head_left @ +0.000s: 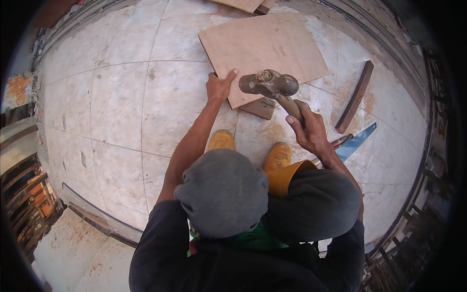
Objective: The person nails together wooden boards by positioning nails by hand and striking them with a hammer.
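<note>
My left hand [220, 88] grips the left edge of a plywood board [267, 46], thumb near its top face and fingers curled at the side, partly hidden. Wrapped round the wooden handle of a ball-peen hammer [270, 84] is my right hand [310, 127]. The hammer's dark metal head is raised over the board's near edge and covers part of it. Under that edge, a dark block of wood [260, 108] sticks out toward me. The board lies tilted across the floor in front of my yellow boots [278, 156].
Right of the board lies a dark wooden strip [355, 97]. Nearer, a saw with a blue blade [358, 142] lies beside my right forearm, with another tool partly hidden there. More plywood [243, 4] is at the far edge of the tiled floor [116, 87].
</note>
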A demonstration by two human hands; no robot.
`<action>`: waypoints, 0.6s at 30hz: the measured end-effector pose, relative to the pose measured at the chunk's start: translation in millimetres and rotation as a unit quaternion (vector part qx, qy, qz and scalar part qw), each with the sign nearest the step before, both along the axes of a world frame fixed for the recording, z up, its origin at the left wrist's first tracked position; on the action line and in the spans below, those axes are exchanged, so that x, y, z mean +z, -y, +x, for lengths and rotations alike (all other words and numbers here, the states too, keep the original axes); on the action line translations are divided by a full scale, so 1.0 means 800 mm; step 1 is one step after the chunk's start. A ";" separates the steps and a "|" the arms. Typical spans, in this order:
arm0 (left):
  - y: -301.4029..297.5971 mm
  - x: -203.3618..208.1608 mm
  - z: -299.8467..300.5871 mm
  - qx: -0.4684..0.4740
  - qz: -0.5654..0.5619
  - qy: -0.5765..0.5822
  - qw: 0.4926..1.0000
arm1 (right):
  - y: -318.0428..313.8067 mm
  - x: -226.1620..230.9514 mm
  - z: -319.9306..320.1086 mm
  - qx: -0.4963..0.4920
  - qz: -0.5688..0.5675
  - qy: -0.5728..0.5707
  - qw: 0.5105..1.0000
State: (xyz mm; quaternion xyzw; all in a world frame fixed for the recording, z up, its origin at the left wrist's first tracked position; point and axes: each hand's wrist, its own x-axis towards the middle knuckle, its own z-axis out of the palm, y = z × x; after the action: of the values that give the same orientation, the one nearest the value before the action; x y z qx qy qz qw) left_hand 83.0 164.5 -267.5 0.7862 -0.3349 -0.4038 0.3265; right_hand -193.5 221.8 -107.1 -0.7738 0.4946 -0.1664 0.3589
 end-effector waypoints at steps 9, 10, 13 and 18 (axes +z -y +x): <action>-0.006 -0.007 -0.004 0.005 -0.028 -0.038 0.999 | 0.005 -0.010 0.004 0.018 -0.027 -0.075 0.997; -0.006 -0.006 -0.002 0.005 -0.020 -0.026 0.999 | 0.009 -0.003 0.004 0.013 -0.053 -0.044 0.998; -0.006 -0.002 0.000 0.004 -0.007 -0.005 1.000 | 0.006 0.014 0.002 0.015 -0.092 0.008 0.996; 0.000 -0.017 -0.007 0.007 -0.035 -0.031 0.999 | 0.002 -0.040 -0.014 0.105 -0.099 -0.092 0.985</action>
State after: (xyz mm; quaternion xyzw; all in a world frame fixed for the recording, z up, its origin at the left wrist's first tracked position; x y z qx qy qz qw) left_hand 77.1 164.7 -280.8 0.7640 -0.3328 -0.4133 0.3669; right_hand -204.7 220.2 -139.2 -0.8650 0.4230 -0.1038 0.2493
